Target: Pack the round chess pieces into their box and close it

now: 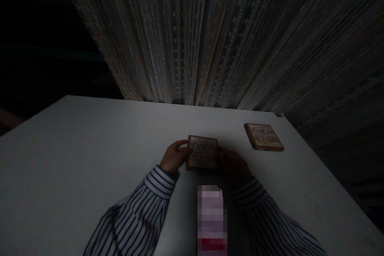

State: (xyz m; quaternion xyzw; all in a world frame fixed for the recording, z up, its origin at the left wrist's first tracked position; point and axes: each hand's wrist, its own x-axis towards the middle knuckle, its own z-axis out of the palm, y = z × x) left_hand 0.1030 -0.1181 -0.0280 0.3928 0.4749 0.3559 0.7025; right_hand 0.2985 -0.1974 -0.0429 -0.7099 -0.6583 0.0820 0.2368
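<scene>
Between my two hands is a flat, square box [203, 153] with a brown edge and a pale printed face with dark lettering and reddish patterns. My left hand [175, 156] grips its left edge, thumb on the front. At the right edge, my right hand [234, 164] holds it too, though shadow hides most of those fingers. A matching flat box [264, 137] lies on the white table [120, 148] to the right, apart from my hands. Nearer to me, between my forearms, is a phone-like object [211, 218] whose face is blurred into blocks.
A striped, string-like curtain [192, 40] hangs behind the table's far edge. A small dark label or tag [279, 115] lies at the far right corner. Part of what looks like another person's arm [10, 120] shows at the left edge. The room is dim.
</scene>
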